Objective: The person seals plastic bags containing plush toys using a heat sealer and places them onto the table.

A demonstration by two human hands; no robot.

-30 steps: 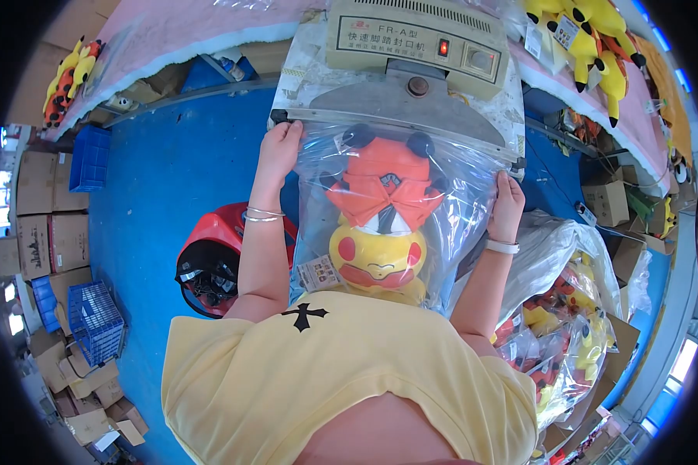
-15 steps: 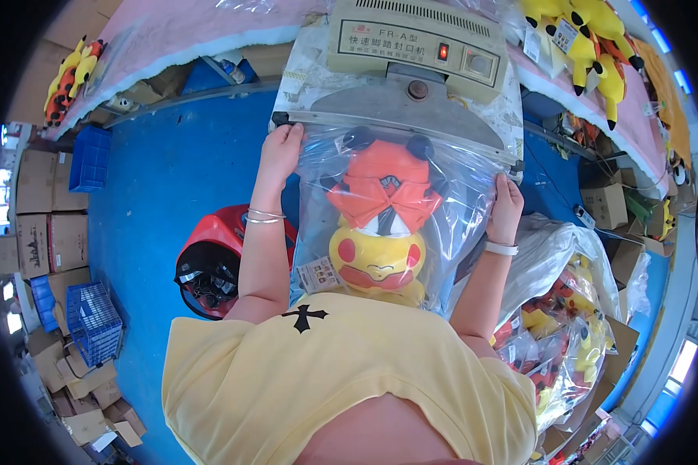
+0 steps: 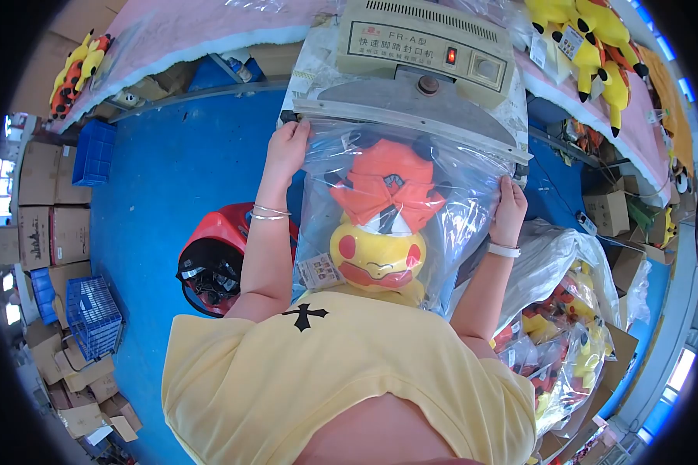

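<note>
A clear plastic bag (image 3: pixel 465 217) is stretched between my two hands, with a yellow and red plush toy (image 3: pixel 388 190) inside. The toy's face points up near my chest, and a printed tag (image 3: pixel 320 271) shows at its side. My left hand (image 3: pixel 288 147) pinches the bag's upper left corner. At the upper right corner my right hand (image 3: pixel 509 211) is closed on the bag's edge. The bag's top edge lies at the metal bar of a bag sealer (image 3: pixel 422 50), whose red switch is lit. Whether the edge is inside the jaw is hard to see.
A large open sack (image 3: pixel 570 244) of bagged plush toys stands at my right. More plush toys (image 3: pixel 589 46) lie on the table at upper right. A red object with a black opening (image 3: pixel 209 267) is at my left. Cardboard boxes (image 3: pixel 43 170) and blue crates (image 3: pixel 93 314) line the left side.
The whole view has shifted slightly, with the sealer appearing a little further right and lower. Both hands keep their hold on the bag's corners, and its top edge stays along the bar.
</note>
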